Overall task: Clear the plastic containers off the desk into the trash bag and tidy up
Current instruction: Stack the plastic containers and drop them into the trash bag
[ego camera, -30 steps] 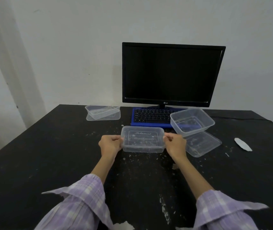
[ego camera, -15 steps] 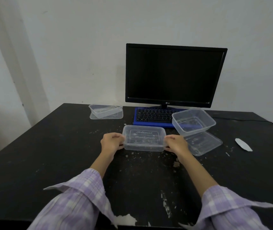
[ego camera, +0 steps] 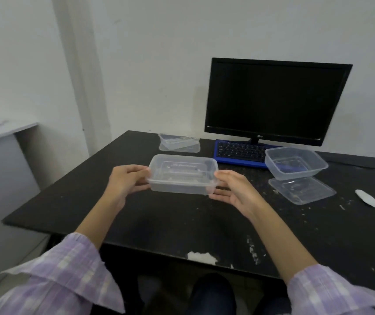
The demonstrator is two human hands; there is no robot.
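Note:
I hold a clear lidded plastic container point(ego camera: 183, 173) above the black desk point(ego camera: 159, 219), one hand at each short end. My left hand point(ego camera: 128, 180) grips its left end, and my right hand point(ego camera: 234, 187) cups its right end from below. A second open container point(ego camera: 295, 162) rests at the right, partly on the keyboard, with a loose clear lid point(ego camera: 302, 189) lying in front of it. A third container point(ego camera: 178, 142) sits tilted on its lid at the back left of the desk. No trash bag is in view.
A black monitor point(ego camera: 275, 101) stands at the back with a blue keyboard point(ego camera: 239, 152) before it. A white scrap point(ego camera: 367, 197) lies at the far right. White crumbs speckle the desk. A pale counter point(ego camera: 0, 130) stands to the left.
The container has come up off the desk between both hands. My view has swung left and pulled back, so the desk's left edge and the floor now show.

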